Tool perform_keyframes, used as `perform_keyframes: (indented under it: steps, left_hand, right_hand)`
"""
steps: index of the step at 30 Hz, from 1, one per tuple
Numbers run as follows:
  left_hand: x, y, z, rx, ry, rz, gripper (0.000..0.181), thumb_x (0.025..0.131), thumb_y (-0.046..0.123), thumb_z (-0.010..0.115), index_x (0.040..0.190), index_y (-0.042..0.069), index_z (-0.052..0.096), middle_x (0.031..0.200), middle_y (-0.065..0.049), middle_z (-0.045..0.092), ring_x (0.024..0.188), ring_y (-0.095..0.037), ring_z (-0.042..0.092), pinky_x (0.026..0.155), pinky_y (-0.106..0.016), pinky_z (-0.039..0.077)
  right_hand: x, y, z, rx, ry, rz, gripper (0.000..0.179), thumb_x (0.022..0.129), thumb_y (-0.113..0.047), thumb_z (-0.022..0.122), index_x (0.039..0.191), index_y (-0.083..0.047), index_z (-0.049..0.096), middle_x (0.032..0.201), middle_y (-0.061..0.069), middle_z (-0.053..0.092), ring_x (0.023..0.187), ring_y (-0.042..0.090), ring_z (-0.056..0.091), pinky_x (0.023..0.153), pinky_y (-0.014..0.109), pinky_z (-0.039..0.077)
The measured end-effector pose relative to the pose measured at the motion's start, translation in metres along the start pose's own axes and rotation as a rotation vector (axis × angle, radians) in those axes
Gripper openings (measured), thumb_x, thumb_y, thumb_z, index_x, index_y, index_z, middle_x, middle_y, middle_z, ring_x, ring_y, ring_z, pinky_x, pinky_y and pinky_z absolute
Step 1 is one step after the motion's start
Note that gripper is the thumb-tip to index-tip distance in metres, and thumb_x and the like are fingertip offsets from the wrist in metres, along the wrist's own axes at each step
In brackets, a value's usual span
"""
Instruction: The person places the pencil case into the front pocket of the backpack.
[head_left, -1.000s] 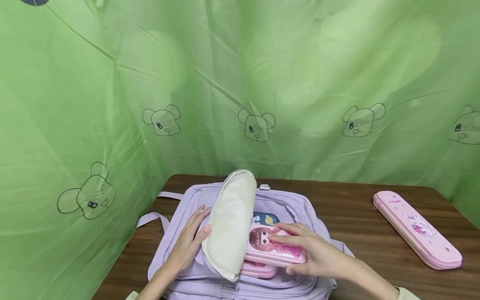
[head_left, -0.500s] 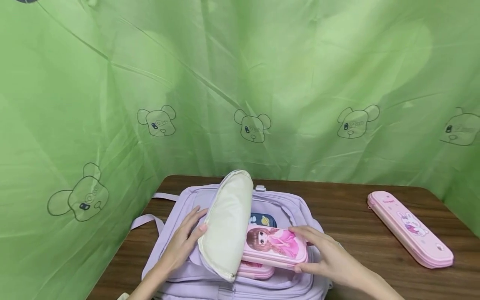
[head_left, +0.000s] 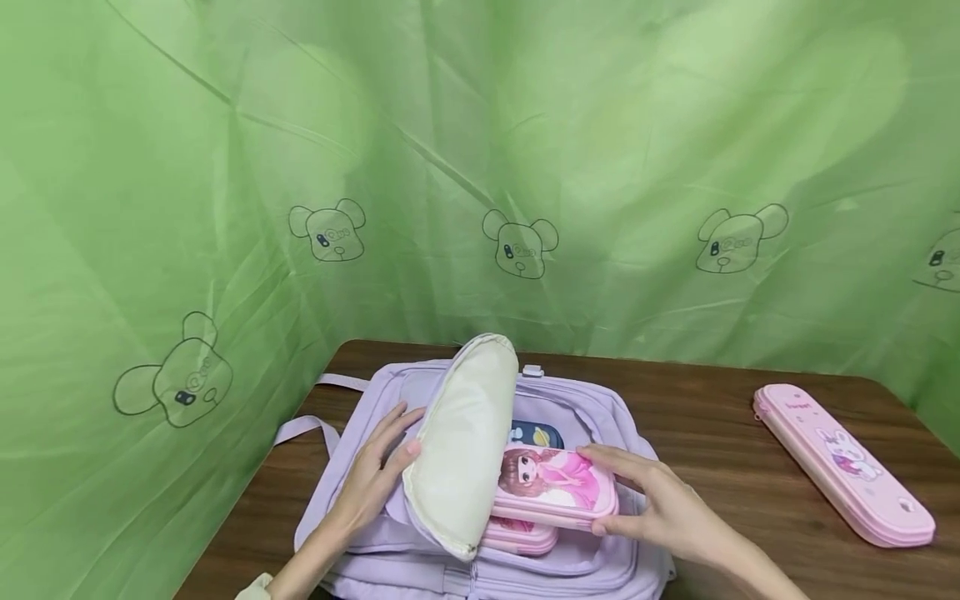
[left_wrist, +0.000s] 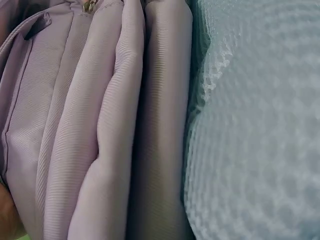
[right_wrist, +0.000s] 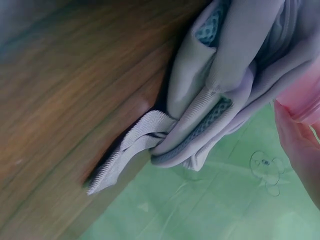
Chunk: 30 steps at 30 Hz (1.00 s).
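Observation:
A lavender backpack (head_left: 352, 525) lies unzipped, its cream-lined flap (head_left: 461, 454) folded up and leaning left. Against the outer left side of that flap rests my left hand (head_left: 375, 479), fingers extended, thumb at its edge. My right hand (head_left: 667, 504) pinches the right end of a pink pencil case (head_left: 558, 487) with a doll picture, thumb at its front side and fingers on top. The flap hides its left end. Beneath it shows another pink case (head_left: 525, 540), and behind it a dark blue case (head_left: 542, 435) with a planet. In the right wrist view, the held pink case (right_wrist: 304, 95) is partly visible.
A pink pencil case with a rabbit (head_left: 843, 467) lies on the brown wooden table (head_left: 705, 400) at the right. Straps (head_left: 307, 433) stick out from the backpack's left. Green cloth (head_left: 600, 150) with bear drawings surrounds the table's back and sides.
My right hand has slid from the top of the doll pencil case to its right end, uncovering the picture. My left hand stays at the flap. The whole view shifts slightly.

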<state>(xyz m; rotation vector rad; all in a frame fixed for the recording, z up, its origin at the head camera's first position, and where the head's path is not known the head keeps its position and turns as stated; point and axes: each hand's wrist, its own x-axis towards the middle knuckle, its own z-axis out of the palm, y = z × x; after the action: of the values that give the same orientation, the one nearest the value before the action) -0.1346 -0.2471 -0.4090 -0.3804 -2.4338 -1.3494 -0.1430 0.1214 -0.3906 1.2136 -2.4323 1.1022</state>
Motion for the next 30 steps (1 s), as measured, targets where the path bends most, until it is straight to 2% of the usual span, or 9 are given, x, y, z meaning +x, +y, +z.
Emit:
perform_keyframes:
  steps: [5,10,13,18,22,26,30]
  left_hand:
    - [-0.001,0.004,0.001,-0.003,0.012,-0.011,0.040,0.092,0.025,0.053,0.132,0.022,0.053,0.145,-0.015,0.035,0.131,-0.035,0.033,0.101,-0.062,0.023]
    - [-0.002,0.011,0.000,0.016,0.006,-0.019,0.040,0.091,0.029,0.054,0.131,0.027,0.053,0.147,-0.014,0.032,0.131,-0.037,0.030,0.097,-0.067,0.022]
    - [-0.002,0.013,-0.002,0.033,0.006,-0.026,0.041,0.090,0.030,0.056,0.131,0.027,0.054,0.147,-0.014,0.030,0.132,-0.038,0.029,0.096,-0.068,0.022]
    - [0.001,0.012,-0.005,0.075,-0.018,-0.023,0.041,0.091,0.031,0.056,0.132,0.026,0.053,0.147,-0.014,0.030,0.132,-0.038,0.029,0.096,-0.068,0.023]
    - [0.004,0.011,-0.005,0.091,-0.052,-0.028,0.042,0.092,0.033,0.055,0.134,0.028,0.051,0.148,-0.013,0.029,0.132,-0.039,0.029,0.097,-0.067,0.023]
    - [0.005,0.013,-0.004,0.101,-0.059,-0.031,0.043,0.092,0.034,0.055,0.134,0.027,0.050,0.148,-0.014,0.029,0.132,-0.040,0.029,0.097,-0.066,0.024]
    - [0.005,0.018,-0.004,0.107,-0.062,-0.040,0.044,0.093,0.035,0.053,0.136,0.025,0.049,0.149,-0.016,0.026,0.132,-0.040,0.028,0.096,-0.067,0.024]
  right_hand:
    - [0.004,-0.006,0.010,-0.036,0.014,-0.048,0.070,0.070,-0.037,0.080,0.130,-0.010,0.054,0.124,0.003,0.059,0.116,0.021,0.053,0.099,0.017,0.032]
    - [0.016,-0.015,0.022,-0.092,0.010,-0.099,0.071,0.070,-0.041,0.079,0.129,-0.008,0.055,0.123,0.006,0.059,0.112,0.022,0.056,0.093,0.034,0.044]
    - [0.021,-0.019,0.027,-0.105,-0.007,-0.084,0.070,0.072,-0.042,0.078,0.129,-0.007,0.055,0.124,0.008,0.059,0.113,0.024,0.055,0.091,0.041,0.046]
    - [0.020,-0.023,0.029,-0.131,-0.009,-0.053,0.072,0.073,-0.042,0.077,0.131,-0.007,0.053,0.126,0.004,0.057,0.115,0.022,0.053,0.090,0.043,0.045]
    - [0.014,-0.020,0.027,-0.040,0.007,-0.019,0.073,0.074,-0.035,0.078,0.134,-0.006,0.048,0.130,0.007,0.053,0.116,0.020,0.051,0.087,0.038,0.049]
    - [0.007,-0.015,0.028,0.065,0.036,-0.016,0.073,0.072,-0.026,0.081,0.133,-0.002,0.047,0.127,0.011,0.055,0.109,0.017,0.056,0.083,0.032,0.051]
    - [0.006,-0.012,0.031,0.089,0.047,-0.029,0.072,0.073,-0.023,0.081,0.132,-0.001,0.048,0.125,0.010,0.057,0.102,0.017,0.061,0.083,0.032,0.051]
